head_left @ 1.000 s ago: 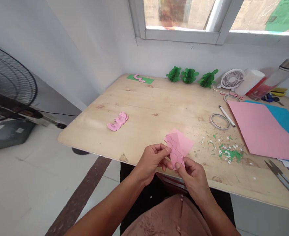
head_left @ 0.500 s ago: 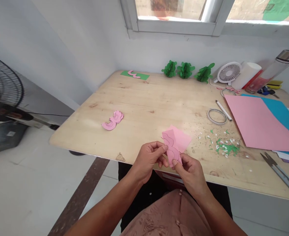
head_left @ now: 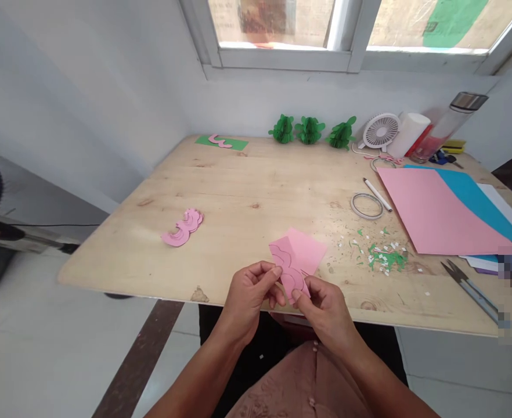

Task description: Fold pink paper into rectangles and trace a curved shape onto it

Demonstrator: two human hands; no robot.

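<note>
Between my two hands, at the table's front edge, is a folded pink paper (head_left: 289,274) with curved lines drawn on it. My left hand (head_left: 252,293) pinches its left side between thumb and fingers. At its lower right corner, the thumb and fingers of my right hand (head_left: 328,310) are closed on it. Just behind it a pink paper square (head_left: 307,248) lies on the table, partly covered. Cut pink scalloped pieces (head_left: 183,227) are stacked on the left of the table.
Green paper shapes (head_left: 310,130) stand along the wall by a small white fan (head_left: 381,131). Right: a tape roll (head_left: 366,216), a white pen (head_left: 378,195), green scraps (head_left: 386,259), pink sheets (head_left: 443,215) and snips (head_left: 473,290). Back left: a green strip (head_left: 238,144).
The view has shifted to the right, so the table's contents appear further left. Both hands keep the same hold on the folded pink paper. A pixelated patch now shows at the right edge.
</note>
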